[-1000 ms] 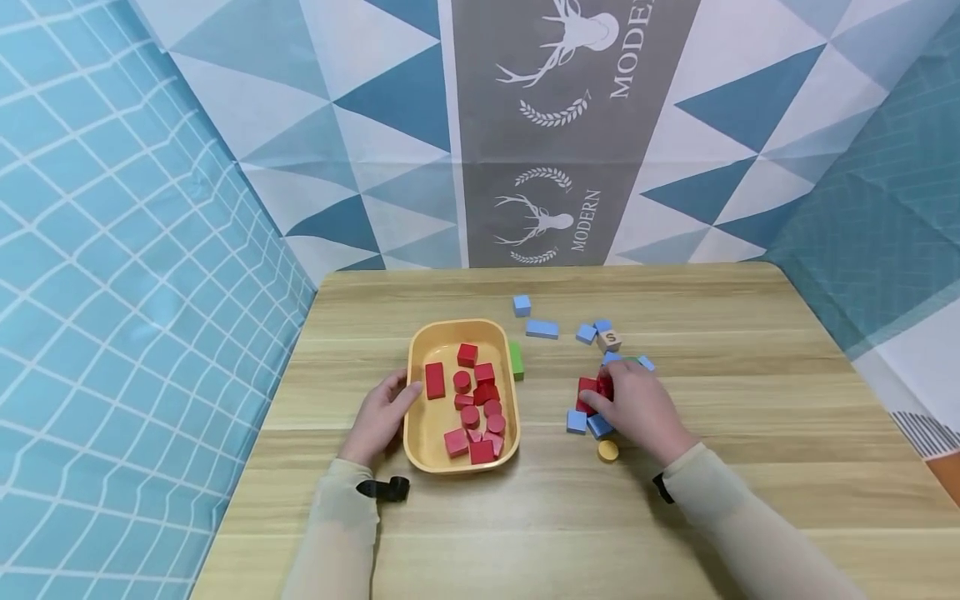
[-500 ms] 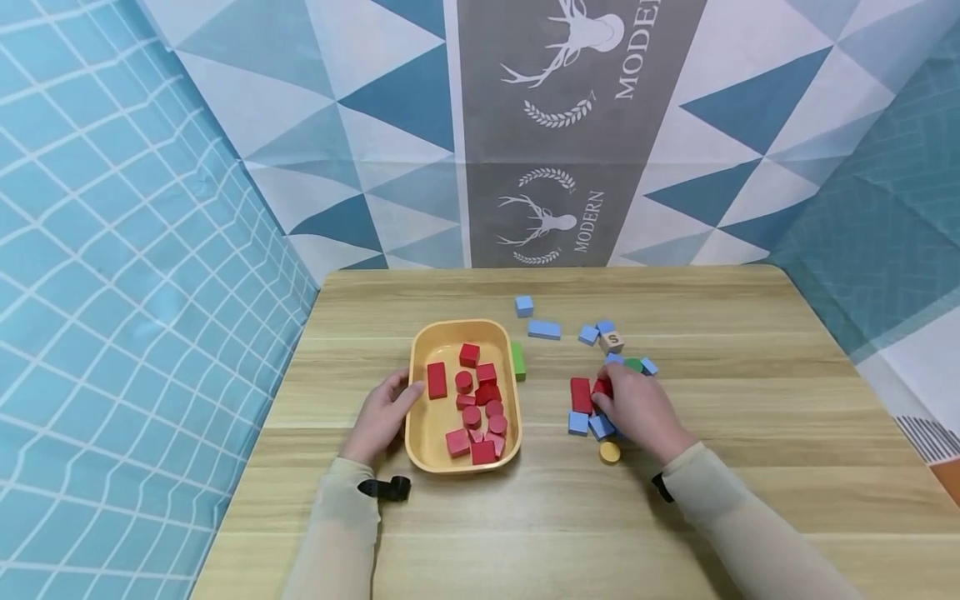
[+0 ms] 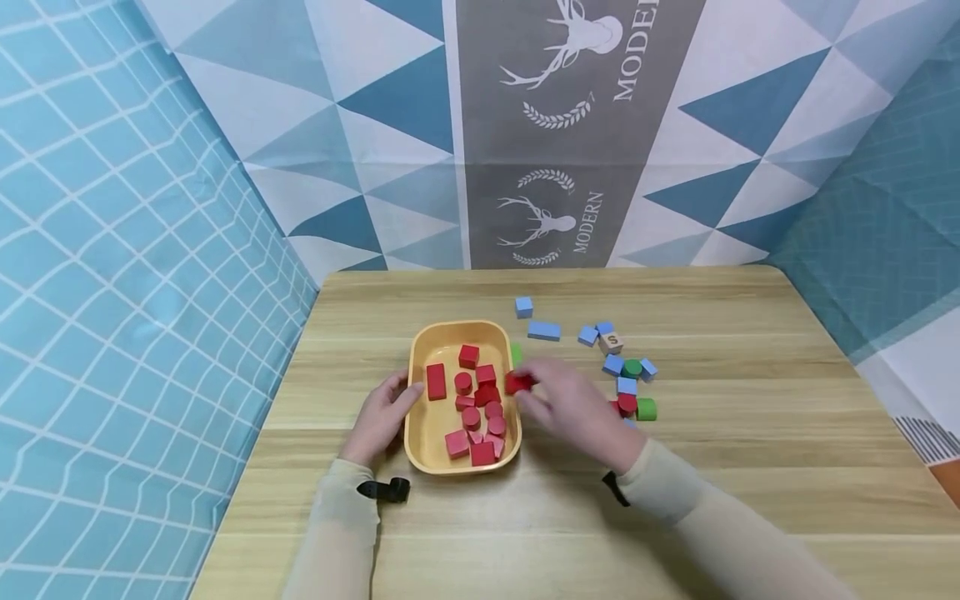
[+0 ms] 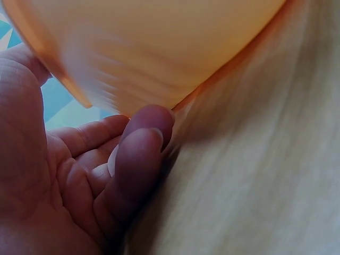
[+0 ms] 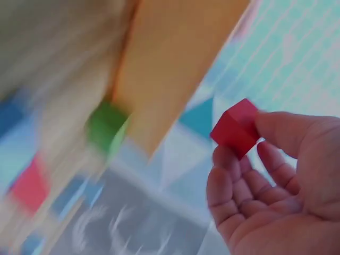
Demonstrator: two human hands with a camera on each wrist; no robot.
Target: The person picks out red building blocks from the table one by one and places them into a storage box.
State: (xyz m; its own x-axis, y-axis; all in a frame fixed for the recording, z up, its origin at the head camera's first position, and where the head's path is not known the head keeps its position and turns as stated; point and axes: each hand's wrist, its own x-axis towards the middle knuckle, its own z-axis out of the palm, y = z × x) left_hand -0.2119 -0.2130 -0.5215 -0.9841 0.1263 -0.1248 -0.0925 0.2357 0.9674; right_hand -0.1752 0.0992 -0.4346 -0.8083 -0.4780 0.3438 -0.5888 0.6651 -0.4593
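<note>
My left hand (image 3: pixel 381 417) holds the left side of a yellow plastic tray (image 3: pixel 412 454), thumb over the rim and fingertips against its outer wall (image 4: pixel 138 58). Inside lie several red wooden blocks, among them a flat rectangular block (image 3: pixel 436 382). Between thumb and fingertips, my right hand (image 3: pixel 577 408) pinches a red block (image 5: pixel 236 127). It is at the tray's right rim in the head view, clear of the table in the right wrist view. A green block (image 3: pixel 516 354) lies just outside that rim, partly hidden by my right hand.
Right of the tray lie loose blocks: a red cylinder (image 3: pixel 627 404), a green cylinder (image 3: pixel 646 409), another green one (image 3: pixel 632 368), several blue blocks (image 3: pixel 612 365) and a wooden cube lettered S (image 3: pixel 611 342). Farther back are a long blue block (image 3: pixel 543 331) and a blue cube (image 3: pixel 523 307).
My right hand has picked a red block out of the pile and carried it left to the tray's right rim. The left hand and tray have stayed in place.
</note>
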